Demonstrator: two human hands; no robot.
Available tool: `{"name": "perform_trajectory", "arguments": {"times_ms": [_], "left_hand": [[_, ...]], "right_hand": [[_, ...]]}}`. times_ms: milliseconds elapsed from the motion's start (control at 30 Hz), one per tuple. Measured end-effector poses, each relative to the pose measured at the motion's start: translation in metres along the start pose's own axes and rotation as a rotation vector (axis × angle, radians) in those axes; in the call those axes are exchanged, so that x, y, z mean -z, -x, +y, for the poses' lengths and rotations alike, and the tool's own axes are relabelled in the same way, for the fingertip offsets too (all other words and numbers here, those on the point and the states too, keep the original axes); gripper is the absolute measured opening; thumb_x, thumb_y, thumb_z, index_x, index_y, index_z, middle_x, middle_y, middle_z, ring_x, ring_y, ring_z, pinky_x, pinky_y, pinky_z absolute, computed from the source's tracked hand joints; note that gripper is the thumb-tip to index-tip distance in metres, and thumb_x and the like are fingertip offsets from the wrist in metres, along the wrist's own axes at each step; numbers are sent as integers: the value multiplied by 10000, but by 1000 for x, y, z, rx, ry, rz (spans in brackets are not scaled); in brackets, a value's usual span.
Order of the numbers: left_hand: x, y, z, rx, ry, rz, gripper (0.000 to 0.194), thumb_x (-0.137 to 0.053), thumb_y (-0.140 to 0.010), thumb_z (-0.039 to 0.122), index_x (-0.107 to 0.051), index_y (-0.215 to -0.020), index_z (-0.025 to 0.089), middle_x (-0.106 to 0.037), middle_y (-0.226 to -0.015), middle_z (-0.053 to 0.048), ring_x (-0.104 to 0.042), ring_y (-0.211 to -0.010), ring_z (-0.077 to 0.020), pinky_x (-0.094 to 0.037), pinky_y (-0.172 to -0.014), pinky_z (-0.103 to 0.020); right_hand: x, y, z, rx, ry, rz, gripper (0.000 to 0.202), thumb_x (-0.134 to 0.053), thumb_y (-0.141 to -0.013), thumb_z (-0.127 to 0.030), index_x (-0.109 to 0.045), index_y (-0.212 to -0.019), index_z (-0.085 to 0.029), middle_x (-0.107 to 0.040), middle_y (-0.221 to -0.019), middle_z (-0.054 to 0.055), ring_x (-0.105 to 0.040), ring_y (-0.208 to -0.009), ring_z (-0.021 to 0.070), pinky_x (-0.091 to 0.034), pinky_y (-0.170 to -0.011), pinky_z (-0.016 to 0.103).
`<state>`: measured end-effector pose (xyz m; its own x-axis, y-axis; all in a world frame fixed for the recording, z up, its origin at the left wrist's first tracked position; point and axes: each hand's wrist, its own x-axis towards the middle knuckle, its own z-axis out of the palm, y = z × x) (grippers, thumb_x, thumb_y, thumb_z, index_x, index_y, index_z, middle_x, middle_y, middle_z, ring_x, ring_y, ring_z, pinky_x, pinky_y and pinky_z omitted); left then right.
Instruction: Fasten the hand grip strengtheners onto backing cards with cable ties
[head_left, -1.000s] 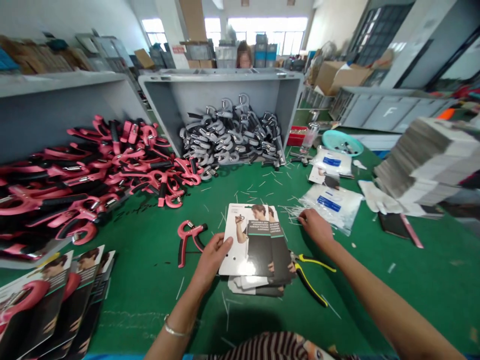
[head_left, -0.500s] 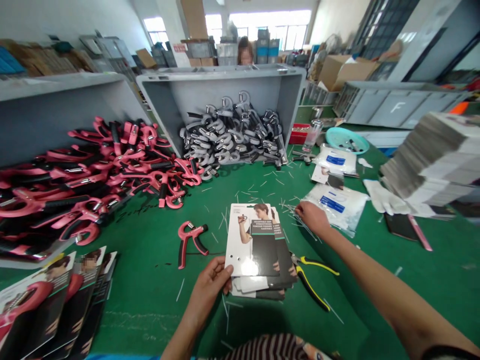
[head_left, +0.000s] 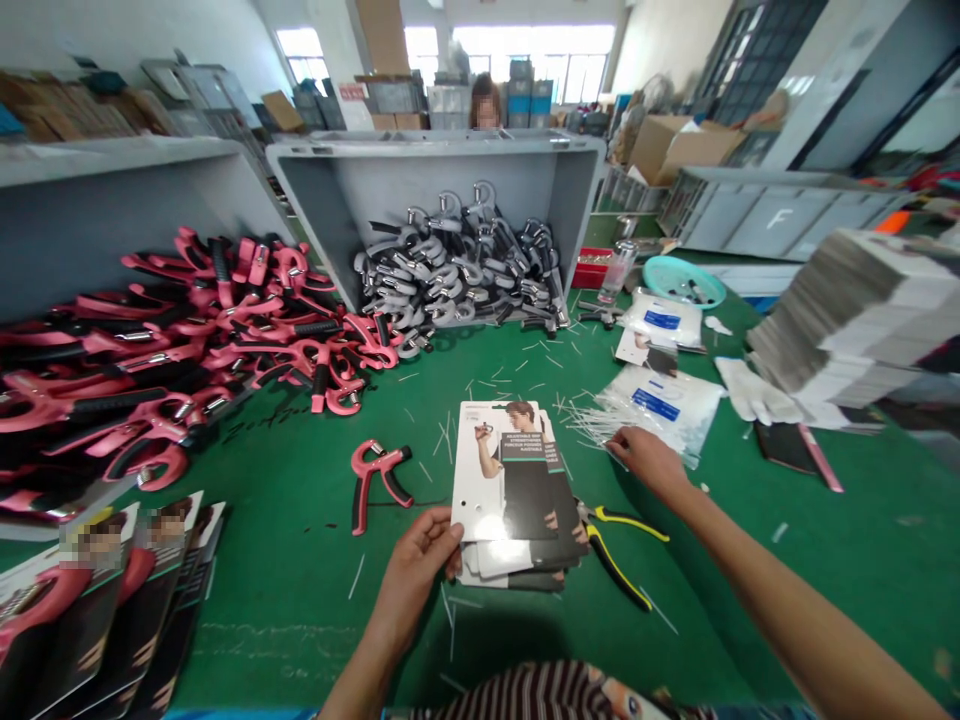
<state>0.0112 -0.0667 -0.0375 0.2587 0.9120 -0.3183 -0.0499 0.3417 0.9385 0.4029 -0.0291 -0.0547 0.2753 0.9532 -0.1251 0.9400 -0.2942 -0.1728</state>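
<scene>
My left hand pinches the lower left edge of a printed backing card, the top one of a small overlapping stack on the green table. Left of the stack lies a pink and black hand grip strengthener. My right hand has its fingers closed at the edge of a loose pile of thin white plastic ties; whatever is between the fingertips is too small to make out. Pliers with yellow and black handles lie spread just right of the cards.
Pink hand grips spill from a grey bin at left; grey ones fill the tipped bin behind. Carded grips sit front left. Plastic bags, a turquoise dish and a tall card stack stand right. A person is beyond.
My right hand has moved slightly right and towards me at the ties, which now show more openly. My left hand keeps its hold on the card. The whole view has shifted a little.
</scene>
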Motion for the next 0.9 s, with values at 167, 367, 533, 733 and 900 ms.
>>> {"name": "perform_trajectory", "arguments": {"times_ms": [167, 367, 533, 733, 900], "left_hand": [[-2, 5, 0, -9, -25, 8, 333, -695, -807, 433, -644, -979, 153, -560, -627, 27, -471, -542, -90, -377, -530, -203], [-8, 7, -1, -14, 5, 26, 331, -699, -803, 427, -647, -972, 148, -558, -600, 25, -464, -539, -95, -381, -533, -206], [-7, 7, 7, -38, 10, 58, 311, -698, -804, 408, -651, -971, 150, -572, -626, 18, -475, -562, -98, -390, -560, -209], [-3, 6, -1, -13, 25, 73, 330, -693, -807, 421, -656, -983, 144, -570, -609, 17, -481, -564, -106, -392, -563, -212], [-1, 5, 0, -12, 17, 85, 335, -701, -801, 428, -661, -972, 143, -570, -605, 18, -481, -558, -107, -394, -563, -215]], "right_hand": [[11, -10, -4, 14, 6, 11, 220, -509, -918, -322, -688, -911, -194, -716, -977, 90, -639, -861, 216, -389, -658, 270], [4, -21, -10, 25, 36, -17, 208, -538, -906, -333, -687, -911, -189, -706, -979, 93, -640, -853, 222, -388, -621, 268], [13, -29, -8, 60, 47, 1, 212, -511, -921, -309, -687, -937, -192, -690, -992, 91, -627, -884, 215, -411, -666, 269], [16, -28, -5, 112, 55, 23, 199, -520, -930, -283, -679, -1030, -217, -649, -1083, 94, -614, -902, 209, -407, -645, 253], [13, -31, -9, 129, 14, 74, 192, -524, -932, -295, -691, -952, -202, -640, -1053, 104, -607, -910, 226, -408, -640, 267]]}}
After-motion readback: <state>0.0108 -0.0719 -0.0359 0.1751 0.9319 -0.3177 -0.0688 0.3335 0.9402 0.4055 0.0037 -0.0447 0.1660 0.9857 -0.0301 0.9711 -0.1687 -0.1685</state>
